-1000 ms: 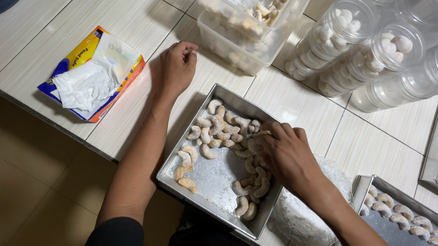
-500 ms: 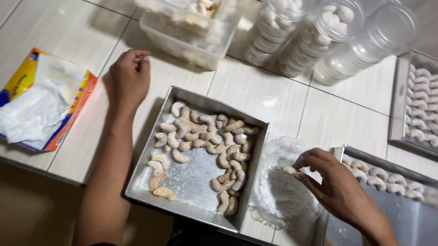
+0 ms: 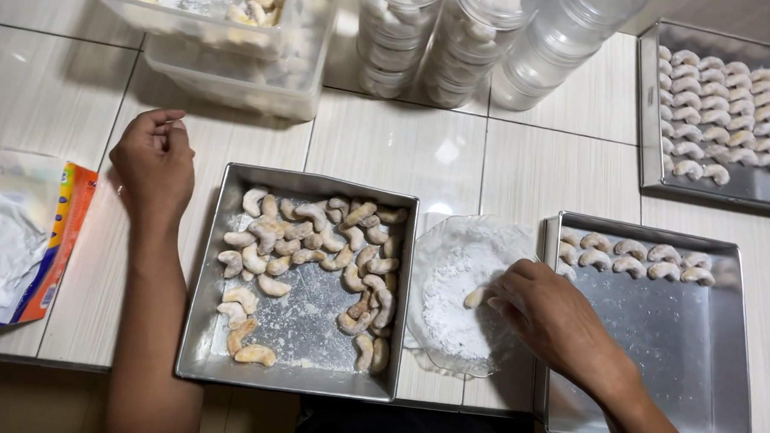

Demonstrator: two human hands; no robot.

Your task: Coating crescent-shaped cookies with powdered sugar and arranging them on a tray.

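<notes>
Bright overhead light, glare spot on tile floor (image 3: 445,150); soft shadows, sharp focus.

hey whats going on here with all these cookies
A person is rolling a crescent cookie in the glass dish of white powder with the right hand. The left hand rests on the tiled surface beside the square metal tray of plain crescents. The tray on the right holds one row of coated ones. Clear jars and plastic tubs stand behind.

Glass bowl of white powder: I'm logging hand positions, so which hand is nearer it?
Right. The right hand reaches into the glass bowl; the left hand rests on the table, beyond the tray of uncoated cookies.
</notes>
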